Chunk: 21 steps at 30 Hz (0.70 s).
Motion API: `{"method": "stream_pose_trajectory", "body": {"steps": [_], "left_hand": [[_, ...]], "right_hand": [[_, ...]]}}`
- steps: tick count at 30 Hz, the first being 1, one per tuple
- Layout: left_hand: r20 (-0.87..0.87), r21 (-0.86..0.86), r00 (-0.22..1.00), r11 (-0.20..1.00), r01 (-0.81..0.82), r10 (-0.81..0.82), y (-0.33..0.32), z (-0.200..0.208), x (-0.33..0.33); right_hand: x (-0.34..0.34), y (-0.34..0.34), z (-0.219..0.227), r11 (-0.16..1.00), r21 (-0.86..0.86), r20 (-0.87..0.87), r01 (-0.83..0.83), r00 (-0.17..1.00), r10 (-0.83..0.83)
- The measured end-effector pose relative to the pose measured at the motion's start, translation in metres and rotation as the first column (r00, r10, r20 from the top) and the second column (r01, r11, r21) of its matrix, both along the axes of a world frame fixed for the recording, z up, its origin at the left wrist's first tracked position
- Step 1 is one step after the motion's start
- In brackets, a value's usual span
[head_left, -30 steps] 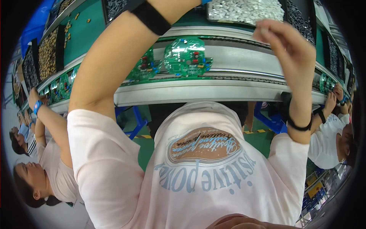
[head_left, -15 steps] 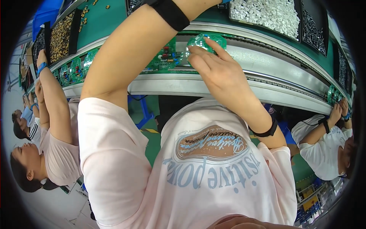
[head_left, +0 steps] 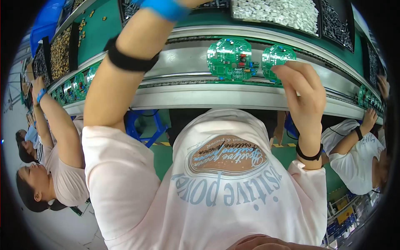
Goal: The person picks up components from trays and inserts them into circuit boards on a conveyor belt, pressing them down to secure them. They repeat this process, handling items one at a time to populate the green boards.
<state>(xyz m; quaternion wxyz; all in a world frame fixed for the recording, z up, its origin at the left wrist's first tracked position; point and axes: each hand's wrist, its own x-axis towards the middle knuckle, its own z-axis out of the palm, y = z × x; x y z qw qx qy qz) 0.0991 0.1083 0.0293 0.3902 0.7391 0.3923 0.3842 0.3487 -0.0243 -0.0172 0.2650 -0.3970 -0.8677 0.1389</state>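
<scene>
A green circuit board (head_left: 229, 62) with rounded sections lies on the conveyor in front of me, set with small red, blue and dark components. My right hand (head_left: 306, 85) is at its right-hand section (head_left: 277, 54), fingers bent and drawn together, fingertips over the surface. Whether something small is pinched there is hidden. My left hand (head_left: 196, 2) is stretched past the conveyor and almost wholly cut off by the top edge, so its fingers do not show. That arm wears a blue wristband (head_left: 164, 8) and a black band (head_left: 129, 58).
Beyond the conveyor's pale front rail (head_left: 191, 98) are heaps of white parts (head_left: 275, 14) and black parts (head_left: 335, 27) in trays. Brass-coloured parts (head_left: 61, 50) fill a tray at left. People work at left (head_left: 66, 166) and right (head_left: 354, 162). A blue stool (head_left: 150, 133) stands below.
The circuit board has shifted right along the conveyor, and my right hand has moved right with it. My left arm has swung left, uncovering the board and showing its blue wristband.
</scene>
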Motion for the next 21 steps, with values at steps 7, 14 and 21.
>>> {"method": "stream_pose_trajectory", "body": {"steps": [7, 14, 21], "left_hand": [[0.364, -0.536, 0.929, 0.829, 0.157, 0.059, -0.048, -0.007, -0.022], [0.253, -0.669, 0.945, 0.743, 0.017, 0.207, -0.087, -0.018, -0.035], [-0.004, -0.41, 0.981, 0.895, -0.178, 0.193, -0.135, -0.035, -0.04]], "right_hand": [[0.018, 0.005, -0.005, 0.94, -0.298, -0.383, 0.168, 0.88, -0.279], [0.022, 0.008, -0.006, 0.882, -0.447, -0.403, 0.152, 0.846, -0.35], [0.018, 0.008, -0.013, 0.872, -0.49, -0.538, 0.004, 0.785, -0.306]]}}
